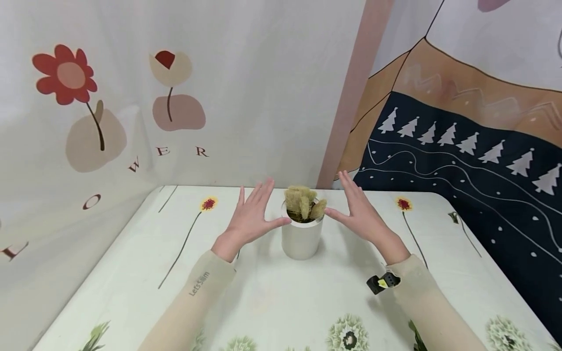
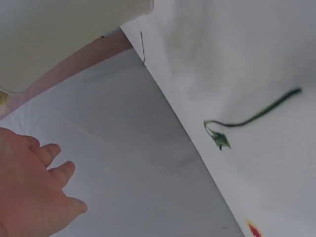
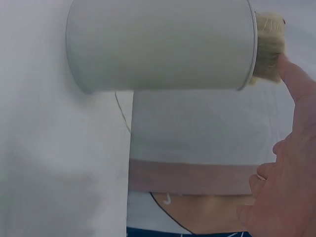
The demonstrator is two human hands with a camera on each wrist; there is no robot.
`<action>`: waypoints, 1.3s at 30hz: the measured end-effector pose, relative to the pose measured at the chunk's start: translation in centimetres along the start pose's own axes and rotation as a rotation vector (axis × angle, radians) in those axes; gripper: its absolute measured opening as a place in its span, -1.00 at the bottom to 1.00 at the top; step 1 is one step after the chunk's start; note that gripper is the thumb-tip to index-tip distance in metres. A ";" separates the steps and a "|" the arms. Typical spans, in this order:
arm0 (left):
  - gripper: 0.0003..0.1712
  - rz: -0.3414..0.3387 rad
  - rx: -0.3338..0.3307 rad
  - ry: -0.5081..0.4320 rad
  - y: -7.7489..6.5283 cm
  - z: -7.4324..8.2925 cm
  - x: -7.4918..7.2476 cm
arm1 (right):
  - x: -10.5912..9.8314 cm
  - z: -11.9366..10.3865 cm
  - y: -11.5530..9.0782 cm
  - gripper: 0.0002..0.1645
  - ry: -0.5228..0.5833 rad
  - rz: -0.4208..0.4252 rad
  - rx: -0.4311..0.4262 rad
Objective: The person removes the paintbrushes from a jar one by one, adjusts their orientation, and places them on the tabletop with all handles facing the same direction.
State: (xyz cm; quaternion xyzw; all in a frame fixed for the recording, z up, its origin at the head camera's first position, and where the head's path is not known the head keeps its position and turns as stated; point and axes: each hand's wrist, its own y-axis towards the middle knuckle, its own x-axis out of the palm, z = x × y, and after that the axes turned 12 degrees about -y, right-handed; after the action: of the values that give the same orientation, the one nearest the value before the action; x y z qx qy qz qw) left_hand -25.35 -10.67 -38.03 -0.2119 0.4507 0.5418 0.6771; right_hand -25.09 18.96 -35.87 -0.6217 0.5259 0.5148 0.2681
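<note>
Fingers of both hands are reaching up and outward, uncurled, with the thumbs standing apart from them; neither set is clamping on anything. The left hand and right hand are flanking a white pot, which is standing upright between them on the white surface, toward its far edge. A fuzzy yellow-green plant is sitting in the pot and rising above the rim.

Contact: the left thumb is overlapping the rim in the head view; touching or just short, cannot tell. The right thumb is pointing at the plant's side; the right wrist view is showing its tip against the plant's outline, contact likewise uncertain.

Progress: plant is already resting inside the pot, and the pot is bearing its weight on the surface. No grip or lift is showing. Judging from this pose, the handling is either awaiting a hold or already ending in a release; these views are not settling which. Any remaining work is therefore staying unconfirmed.
</note>
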 end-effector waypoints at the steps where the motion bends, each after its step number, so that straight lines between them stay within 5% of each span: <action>1: 0.30 -0.009 0.001 -0.019 0.0 0.1 0.1 | 0.0 -0.2 -0.1 0.22 0.012 -0.001 0.002; 15: 0.16 -0.074 0.046 -0.253 0.2 1.3 1.6 | 0.4 -2.2 -1.3 0.03 0.117 0.062 -0.047; 26: 0.21 -0.136 -0.108 -0.401 -0.2 1.9 1.4 | 0.7 -3.0 -1.9 -0.20 0.271 0.153 -0.083; 39: 0.15 -0.111 -0.017 -0.648 0.8 1.7 2.4 | 0.9 -3.3 -1.8 -0.53 0.352 0.192 -0.078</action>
State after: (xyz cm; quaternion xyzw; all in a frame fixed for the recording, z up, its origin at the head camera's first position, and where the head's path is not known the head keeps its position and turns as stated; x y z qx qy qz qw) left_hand -25.41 -7.74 -39.03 -0.0584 0.1952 0.5471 0.8119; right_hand -22.30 16.27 -36.00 -0.6590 0.6013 0.4413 0.0973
